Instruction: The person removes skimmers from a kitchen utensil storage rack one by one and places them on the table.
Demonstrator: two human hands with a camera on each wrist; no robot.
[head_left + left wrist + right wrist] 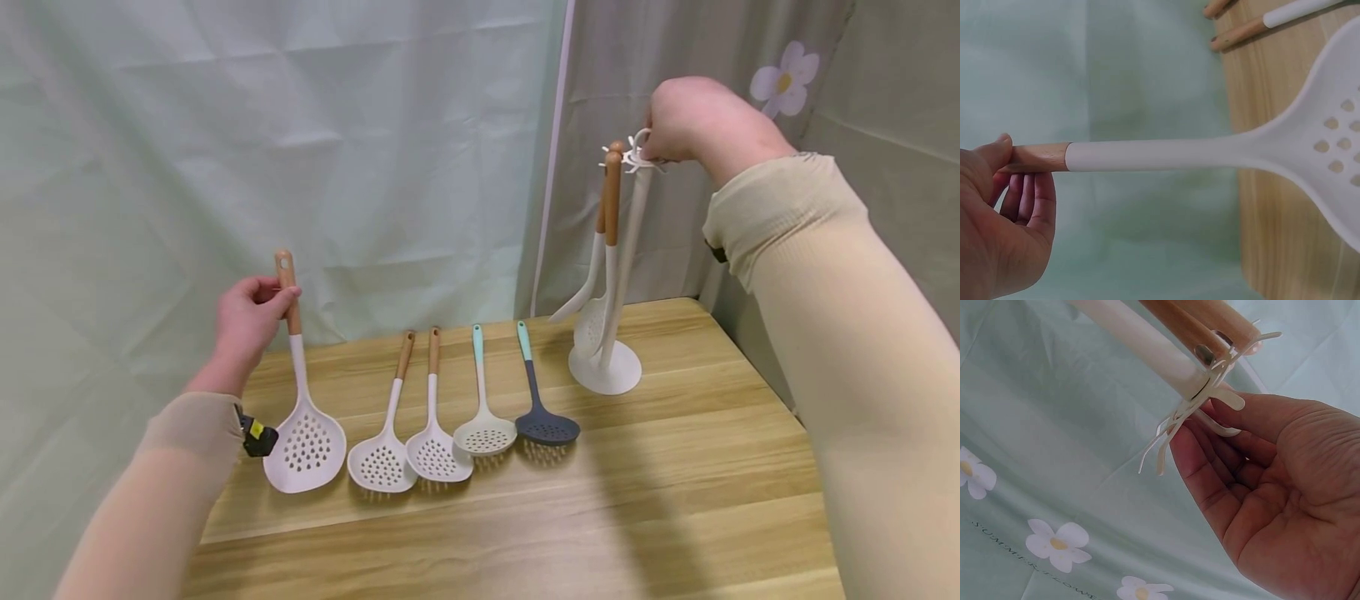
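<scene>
Left hand (243,321): fingers (1032,197) and thumb curled round the wooden end of a white slotted spoon (303,446), gripping it. Handle runs down from the fingers; the perforated head sits at the bench (675,500) edge near the left wrist. Can't tell if the head touches the wood. Small black-and-yellow device (257,437) on the left sleeve, just beside the spoon head.

Right hand (686,117): fingers (1200,459) lightly curled on the loop and hook ring at the top of a white utensil rack (618,275), touching the ring from the far side. Palm open toward the wrist camera. It looks like a light pinch on the loop, not a full wrap.

Out from the right fingers: two wood-handled white utensils (603,250) hang from the hooks just below them, heads down near the rack's round base (604,368), which stands on the bench at the back.

Between the two hands, four slotted spoons lie flat in a row, handles pointing away:
- two white with wooden handles (408,433)
- one cream with mint handle (483,408)
- one dark grey with mint handle (542,404)

Behind: pale green cloth (337,150). Right of it, a grey cloth with white flowers (787,79); the right wrist view shows faint print on it starting "SUMMER", rest unreadable.
</scene>
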